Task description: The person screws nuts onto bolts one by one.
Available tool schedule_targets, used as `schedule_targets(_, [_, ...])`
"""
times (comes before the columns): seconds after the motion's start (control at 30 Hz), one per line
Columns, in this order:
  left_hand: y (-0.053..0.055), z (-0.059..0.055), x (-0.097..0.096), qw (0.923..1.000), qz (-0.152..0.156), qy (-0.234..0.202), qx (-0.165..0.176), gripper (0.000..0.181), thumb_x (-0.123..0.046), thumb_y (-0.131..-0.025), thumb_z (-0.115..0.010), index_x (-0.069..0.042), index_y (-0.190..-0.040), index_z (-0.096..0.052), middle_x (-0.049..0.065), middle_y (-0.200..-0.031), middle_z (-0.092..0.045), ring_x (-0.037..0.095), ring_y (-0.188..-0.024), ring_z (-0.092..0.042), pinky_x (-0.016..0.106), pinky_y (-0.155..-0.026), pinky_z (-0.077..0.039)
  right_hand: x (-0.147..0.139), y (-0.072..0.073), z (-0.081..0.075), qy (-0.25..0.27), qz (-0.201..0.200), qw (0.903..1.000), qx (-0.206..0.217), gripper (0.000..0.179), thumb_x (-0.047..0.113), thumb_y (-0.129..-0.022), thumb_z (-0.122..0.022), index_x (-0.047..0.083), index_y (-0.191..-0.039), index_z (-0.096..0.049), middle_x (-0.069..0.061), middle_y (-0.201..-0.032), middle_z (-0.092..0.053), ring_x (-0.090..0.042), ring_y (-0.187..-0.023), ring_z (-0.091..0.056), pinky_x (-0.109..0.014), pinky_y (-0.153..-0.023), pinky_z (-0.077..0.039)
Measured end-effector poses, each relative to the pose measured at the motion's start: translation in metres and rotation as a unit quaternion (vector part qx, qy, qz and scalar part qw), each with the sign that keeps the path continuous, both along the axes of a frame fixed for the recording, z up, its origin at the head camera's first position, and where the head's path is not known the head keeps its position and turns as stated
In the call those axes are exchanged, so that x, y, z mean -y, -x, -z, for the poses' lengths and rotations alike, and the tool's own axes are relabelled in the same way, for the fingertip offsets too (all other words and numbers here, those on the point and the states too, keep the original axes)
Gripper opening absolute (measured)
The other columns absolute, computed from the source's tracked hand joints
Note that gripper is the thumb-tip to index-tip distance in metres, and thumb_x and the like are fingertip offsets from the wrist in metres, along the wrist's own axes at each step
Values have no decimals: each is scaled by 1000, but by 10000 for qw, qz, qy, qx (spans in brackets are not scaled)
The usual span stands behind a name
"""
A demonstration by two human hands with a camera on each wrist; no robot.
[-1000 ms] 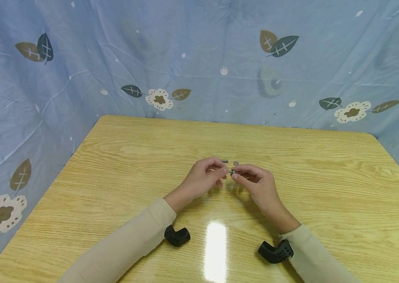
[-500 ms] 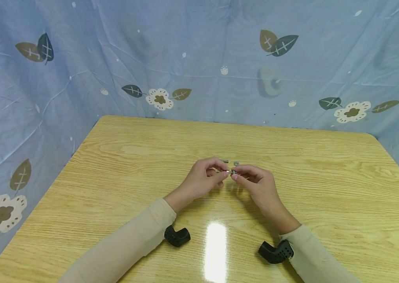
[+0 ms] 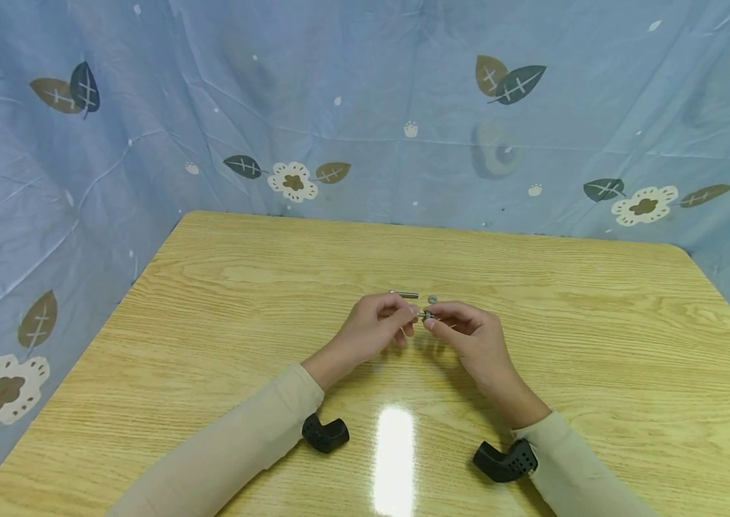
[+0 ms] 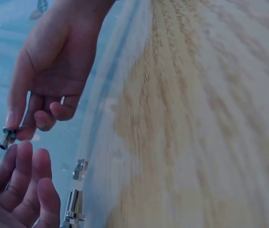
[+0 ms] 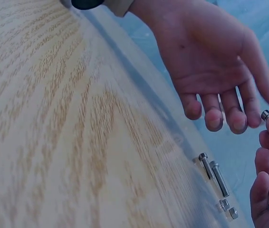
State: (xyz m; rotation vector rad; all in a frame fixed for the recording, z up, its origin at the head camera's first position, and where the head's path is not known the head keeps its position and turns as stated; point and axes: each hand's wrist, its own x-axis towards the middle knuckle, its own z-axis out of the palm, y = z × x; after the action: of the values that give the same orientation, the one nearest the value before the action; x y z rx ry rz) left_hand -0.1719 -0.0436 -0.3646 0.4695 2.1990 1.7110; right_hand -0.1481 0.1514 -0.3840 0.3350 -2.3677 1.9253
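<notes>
My right hand (image 3: 478, 348) pinches a small metal bolt with a nut (image 3: 428, 314) on it between thumb and index finger. The bolt's free end (image 4: 3, 144) points toward my left hand (image 3: 368, 324), whose thumb and index finger stand apart on either side of it. In the right wrist view, the round end of the bolt (image 5: 266, 114) shows between the spread left fingertips, with a small gap around it. The other left fingers are loosely bent and hold nothing. Part of the nut is hidden behind the right fingertips.
Two more bolts (image 5: 213, 173) lie side by side on the wooden table (image 3: 261, 280) just beyond the hands. Beside them lie two loose nuts (image 5: 228, 209). A patterned blue cloth (image 3: 365, 86) hangs behind the table. Black wrist mounts (image 3: 506, 462) sit on both sleeves.
My left fingertips have shifted slightly around the bolt's end, and the hand has dropped a little, showing more of a bolt on the table. My right hand keeps its pinch and place.
</notes>
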Motion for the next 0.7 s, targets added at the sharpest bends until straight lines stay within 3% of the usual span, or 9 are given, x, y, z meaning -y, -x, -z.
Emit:
schedule_targets(0.2, [-1, -2, 0, 10000, -41, -51, -42, 25, -24, -100, -55, -2, -103, -67, 17, -89, -66, 37, -77, -66, 41, -69, -54, 0, 0, 0, 10, -43, 10000, -9, 26, 15, -90, -69, 1, -111, -69, 14, -98, -68, -8, -85, -65, -23, -75, -54])
schedule_targets(0.47, [-1, -2, 0, 9998, 9, -190, -108, 11, -18, -97, -60, -15, -107, -64, 5, -103, -66, 36, -81, -67, 31, -63, -49, 0, 0, 0, 29, -68, 10000, -39, 24, 14, -91, -69, 0, -111, -69, 14, -95, -69, -7, -83, -65, -23, -72, -54])
schedule_targets(0.7, [-1, -3, 0, 9994, -17, -330, -37, 16, -17, -98, -58, -12, -113, -61, 6, -108, -63, 37, -83, -67, 39, -67, -53, 0, 1, 0, -4, -47, 10000, -39, 24, 14, -90, -69, 0, -110, -69, 14, -96, -68, -7, -84, -65, -23, -74, -54])
